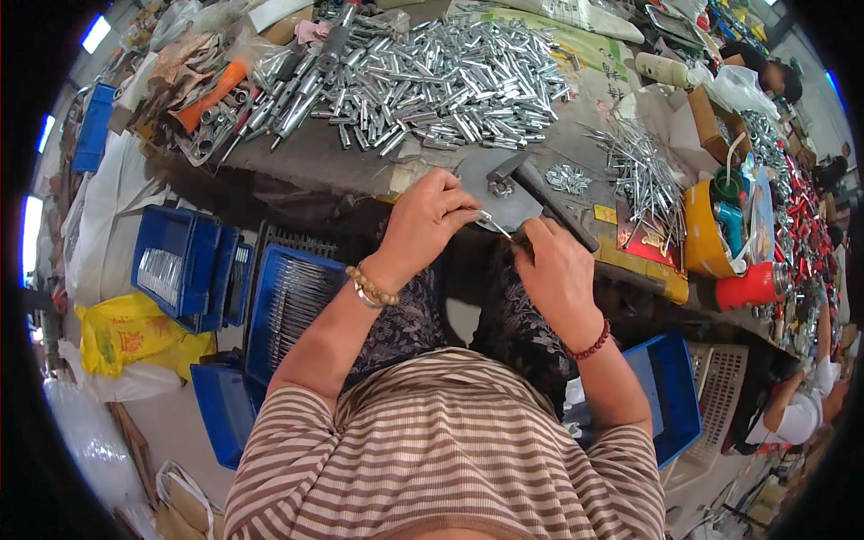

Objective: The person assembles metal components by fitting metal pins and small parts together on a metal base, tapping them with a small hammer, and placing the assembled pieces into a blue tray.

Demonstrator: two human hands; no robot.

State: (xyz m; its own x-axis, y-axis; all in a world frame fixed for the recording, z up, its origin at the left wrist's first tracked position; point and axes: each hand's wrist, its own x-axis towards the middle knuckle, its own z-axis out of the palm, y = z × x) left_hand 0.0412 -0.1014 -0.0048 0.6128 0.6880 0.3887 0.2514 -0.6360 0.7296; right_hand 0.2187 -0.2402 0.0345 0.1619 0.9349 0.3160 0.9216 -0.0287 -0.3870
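My left hand (427, 216), with a beaded bracelet and a bangle at its wrist, pinches one end of a small thin metal rod (497, 226). The other end runs to the closed fingertips of my right hand (560, 277), which has a dark red bead bracelet. Both hands are over my lap at the bench's near edge. Just beyond them a round grey metal plate (471, 169) lies on the bench. A hammer (553, 202) rests across it, handle toward my right hand. Small metal pieces (569, 178) lie right of the hammer. My fingertips hide the rod's ends.
A large heap of shiny metal tubes (450, 76) covers the far bench, with thin metal rods (643, 171) at its right. A red jar (751, 286) and yellow container (705, 234) stand right. Blue bins (297, 310) of metal rods sit left; another blue bin (679, 396) sits right.
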